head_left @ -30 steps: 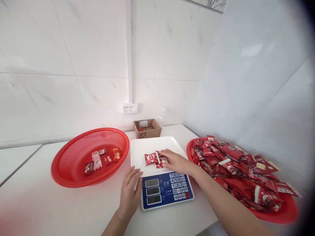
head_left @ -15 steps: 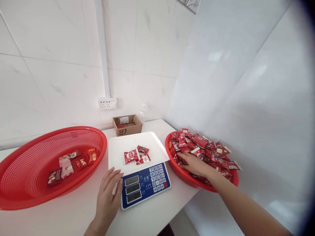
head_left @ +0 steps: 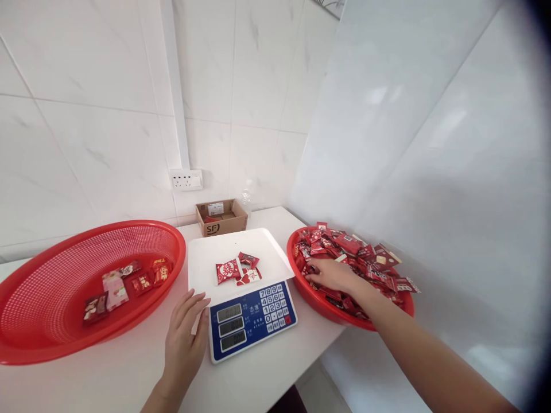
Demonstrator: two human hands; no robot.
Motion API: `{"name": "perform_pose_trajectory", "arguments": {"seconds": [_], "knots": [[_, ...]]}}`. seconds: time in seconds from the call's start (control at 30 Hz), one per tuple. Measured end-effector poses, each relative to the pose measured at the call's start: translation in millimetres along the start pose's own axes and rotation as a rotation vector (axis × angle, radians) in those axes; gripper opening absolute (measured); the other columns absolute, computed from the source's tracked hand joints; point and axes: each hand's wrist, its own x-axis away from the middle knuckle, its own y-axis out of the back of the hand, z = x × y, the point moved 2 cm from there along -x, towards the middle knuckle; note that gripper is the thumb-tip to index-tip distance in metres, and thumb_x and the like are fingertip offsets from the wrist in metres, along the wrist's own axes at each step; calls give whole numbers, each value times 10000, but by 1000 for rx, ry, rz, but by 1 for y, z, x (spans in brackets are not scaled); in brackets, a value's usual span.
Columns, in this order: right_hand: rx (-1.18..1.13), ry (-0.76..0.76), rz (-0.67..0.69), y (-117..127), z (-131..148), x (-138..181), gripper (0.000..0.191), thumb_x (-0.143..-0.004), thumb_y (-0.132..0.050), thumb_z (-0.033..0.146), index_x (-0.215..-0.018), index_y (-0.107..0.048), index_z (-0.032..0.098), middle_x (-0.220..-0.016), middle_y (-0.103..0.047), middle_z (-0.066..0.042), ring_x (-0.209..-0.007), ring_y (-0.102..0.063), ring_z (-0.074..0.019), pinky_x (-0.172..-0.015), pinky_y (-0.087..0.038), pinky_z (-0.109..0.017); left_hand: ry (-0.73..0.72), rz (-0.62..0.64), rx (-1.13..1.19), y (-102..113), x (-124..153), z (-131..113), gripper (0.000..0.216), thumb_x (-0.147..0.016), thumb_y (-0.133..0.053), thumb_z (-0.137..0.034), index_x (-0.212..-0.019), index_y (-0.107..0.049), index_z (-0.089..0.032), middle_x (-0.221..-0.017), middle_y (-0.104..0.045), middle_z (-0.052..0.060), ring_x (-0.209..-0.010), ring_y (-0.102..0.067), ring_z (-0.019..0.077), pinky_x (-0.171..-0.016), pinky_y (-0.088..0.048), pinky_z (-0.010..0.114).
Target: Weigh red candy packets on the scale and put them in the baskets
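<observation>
Worktop (head_left: 124, 373) carries it all. Perforated red basket (head_left: 55, 281) on my left, a few wrapped packets inside. Red basin (head_left: 317, 304) on my right, heaped with packets (head_left: 349, 244). Scale (head_left: 255, 312) between them, cardboard box (head_left: 228, 223) behind it.

Left hand (head_left: 185, 332): relaxed, fingers loosely spread at the scale's left edge, holding nothing.

Right hand (head_left: 334, 275): changed. A second ago it was over the scale platter (head_left: 206, 258); now it's in the basin's near-left side. Reads as picking from the heap, platter load left alone. Fingers curled, tips against a dark red packet (head_left: 315, 268); can't tell if it's gripped.

Three packets lie uncovered on the platter, left of my right hand, well apart from it: double-happiness packet (head_left: 227, 271), heart-print packet (head_left: 247, 277), small dark one (head_left: 248, 260).
</observation>
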Motion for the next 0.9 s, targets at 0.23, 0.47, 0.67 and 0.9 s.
{"name": "perform_pose_trajectory", "arguments": {"seconds": [0.23, 0.47, 0.67, 0.9], "knots": [[94, -80, -60, 18, 8, -4, 243, -854, -437, 271, -846, -677, 236, -932, -711, -72, -887, -641, -254, -676, -411, -315, 42, -13, 5, 1, 1, 3, 168, -888, -513, -163, -1022, -609, -199, -1050, -649, 87, -1135, -549, 256, -891, -505, 435], [-51, 126, -165, 19, 71, 0, 302, -889, -390, 343, -1011, -659, 283, -1077, -698, -25, -985, -620, -225, -734, -420, -302, 63, -14, 24, 2, -1, -2, 166, -882, -513, -143, -989, -625, -201, -1031, -660, 78, -1118, -568, 240, -895, -516, 434], [-213, 301, -87, 2, 117, -6, 296, -848, -488, 393, -1064, -654, 276, -1025, -713, -32, -900, -652, -217, -737, -468, -314, 97, -28, 23, 3, -1, -1, 150, -873, -524, -151, -957, -637, -202, -1026, -664, 79, -1114, -576, 240, -895, -518, 430], [-571, 489, 51, 1, 151, -16, 386, -879, -461, 333, -1238, -546, 220, -1200, -650, -50, -1076, -610, -150, -931, -462, -286, 100, -16, 38, 2, 0, -1, 166, -877, -517, -146, -971, -639, -207, -1025, -666, 80, -1109, -582, 242, -888, -523, 432]]}}
